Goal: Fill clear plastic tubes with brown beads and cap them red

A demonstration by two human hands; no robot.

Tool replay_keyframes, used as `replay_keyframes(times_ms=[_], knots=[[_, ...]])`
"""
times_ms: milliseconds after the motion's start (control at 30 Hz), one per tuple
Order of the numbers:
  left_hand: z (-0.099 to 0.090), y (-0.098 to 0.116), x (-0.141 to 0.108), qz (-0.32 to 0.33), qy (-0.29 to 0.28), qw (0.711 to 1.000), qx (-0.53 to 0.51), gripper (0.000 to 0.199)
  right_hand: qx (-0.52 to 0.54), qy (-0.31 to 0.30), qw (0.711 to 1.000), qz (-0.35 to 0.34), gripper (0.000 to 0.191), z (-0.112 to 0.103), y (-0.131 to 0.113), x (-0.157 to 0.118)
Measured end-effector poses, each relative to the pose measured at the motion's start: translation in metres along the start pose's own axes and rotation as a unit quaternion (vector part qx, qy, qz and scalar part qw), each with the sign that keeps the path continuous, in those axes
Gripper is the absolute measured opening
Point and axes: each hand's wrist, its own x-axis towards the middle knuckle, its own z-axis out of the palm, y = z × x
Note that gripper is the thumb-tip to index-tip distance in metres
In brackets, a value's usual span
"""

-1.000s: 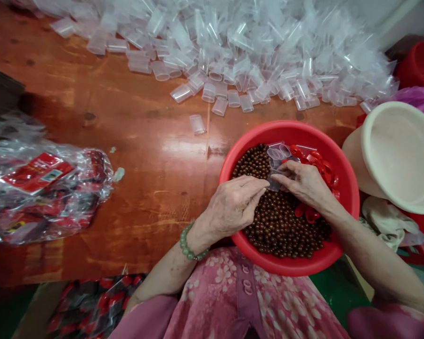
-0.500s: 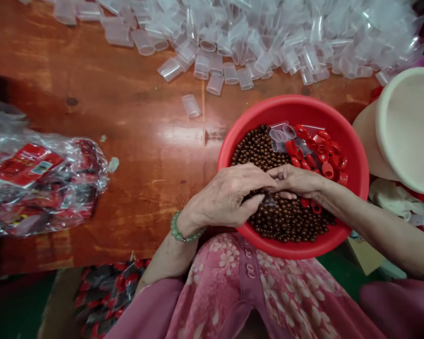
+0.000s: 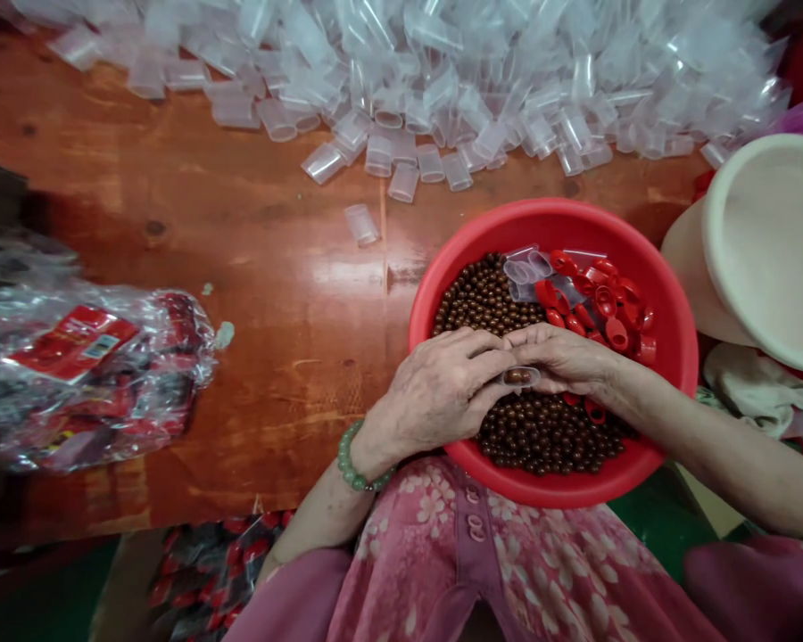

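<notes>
Above the red basin (image 3: 420, 299), my two hands meet at the fingertips. A small clear plastic tube (image 3: 521, 376) with brown balls inside shows its oval mouth between them. My left hand (image 3: 445, 383) pinches it between thumb and fingers. My right hand (image 3: 566, 357) is closed against its other side; whatever lies within those curled fingers is hidden. Under my hands, shiny brown balls (image 3: 549, 437) cover much of the basin floor. Red plastic caps (image 3: 606, 301) and several empty clear tubes (image 3: 527, 266) lie at the basin's far side.
A large heap of clear tubes (image 3: 434, 80) spreads along the back of the wooden table (image 3: 260, 294). One loose tube (image 3: 362, 225) lies apart. A wrapped bag of red packages (image 3: 100, 366) sits at left, a white bucket (image 3: 729, 259) at right. Red-capped pieces (image 3: 207, 571) fill a box below.
My fingers have closed together, and the tube with brown balls now shows between them. My left thumb has moved in toward the right hand. The whole view has shifted slightly.
</notes>
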Motion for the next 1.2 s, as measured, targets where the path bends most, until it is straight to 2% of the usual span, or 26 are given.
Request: replay_keyframes(times_ms=[100,200,267,333,400,467,533,600,733,833,900,967,1033,1100,1200], knots=[[-0.003,-0.001,0.000,-0.023,0.041,0.994,-0.100,0.015,-0.037,0.010,0.998,-0.041,0.038,0.000,-0.007,-0.008],[-0.009,0.002,0.000,-0.042,0.060,0.976,-0.207,0.017,-0.175,0.041,0.981,-0.078,0.039,-0.002,-0.012,-0.018],[-0.012,0.005,-0.001,-0.060,0.054,0.962,-0.260,0.019,-0.292,0.054,0.949,-0.109,0.036,-0.003,-0.014,-0.023],[-0.012,0.007,-0.001,-0.078,0.045,0.955,-0.284,0.018,-0.395,0.070,0.899,-0.172,0.032,-0.005,-0.014,-0.027],[-0.011,0.009,-0.002,-0.075,0.047,0.959,-0.270,0.016,-0.467,0.099,0.847,-0.236,0.029,-0.007,-0.014,-0.031],[-0.009,0.009,-0.001,-0.062,0.071,0.967,-0.236,0.016,-0.504,0.126,0.814,-0.259,0.029,-0.010,-0.015,-0.038],[-0.009,0.009,-0.001,-0.050,0.082,0.969,-0.228,0.017,-0.516,0.145,0.805,-0.254,0.029,-0.012,-0.017,-0.048],[-0.009,0.010,-0.001,-0.052,0.066,0.964,-0.251,0.018,-0.510,0.165,0.804,-0.257,0.029,-0.014,-0.019,-0.061],[-0.009,0.010,0.001,-0.102,0.061,0.946,-0.302,0.017,-0.498,0.207,0.797,-0.271,0.028,-0.019,-0.015,-0.086],[-0.007,0.010,0.003,-0.121,0.062,0.933,-0.332,0.019,-0.536,0.231,0.772,-0.252,0.029,-0.029,-0.001,-0.102],[-0.007,0.011,0.004,-0.124,0.071,0.926,-0.350,0.018,-0.592,0.224,0.746,-0.205,0.026,-0.035,0.013,-0.108],[-0.007,0.011,0.005,-0.122,0.076,0.917,-0.372,0.018,-0.650,0.210,0.714,-0.156,0.024,-0.040,0.028,-0.111],[-0.006,0.011,0.006,-0.123,0.079,0.909,-0.390,0.019,-0.681,0.203,0.690,-0.138,0.025,-0.041,0.039,-0.110],[-0.003,0.010,0.007,-0.136,0.090,0.906,-0.391,0.020,-0.687,0.204,0.682,-0.147,0.023,-0.038,0.046,-0.106],[-0.001,0.006,0.008,-0.159,0.093,0.895,-0.405,0.026,-0.679,0.217,0.685,-0.150,0.010,-0.032,0.046,-0.101]])
